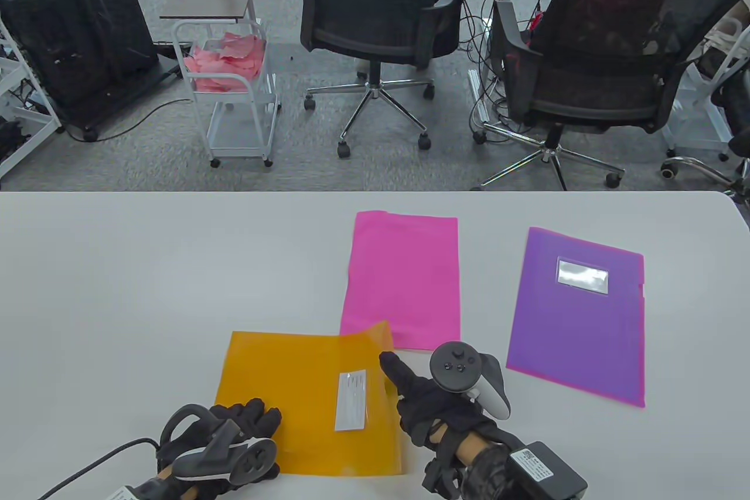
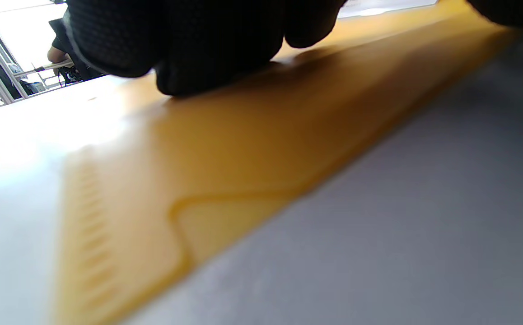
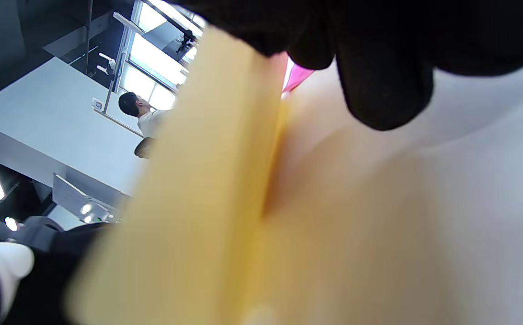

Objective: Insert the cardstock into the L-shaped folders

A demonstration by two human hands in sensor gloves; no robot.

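An orange L-shaped folder with a white label lies at the table's front. My left hand presses on its near left part; in the left wrist view the fingers rest on the orange sheet. My right hand is at the folder's right edge and holds its top sheet lifted, the far right corner curling up. The right wrist view shows the raised sheet beside my fingers. A pink cardstock sheet lies flat just beyond the folder; a sliver of it shows in the right wrist view.
A purple folder with a clear label pocket lies at the right of the white table. Two office chairs and a small cart with pink sheets stand on the floor beyond the table's far edge.
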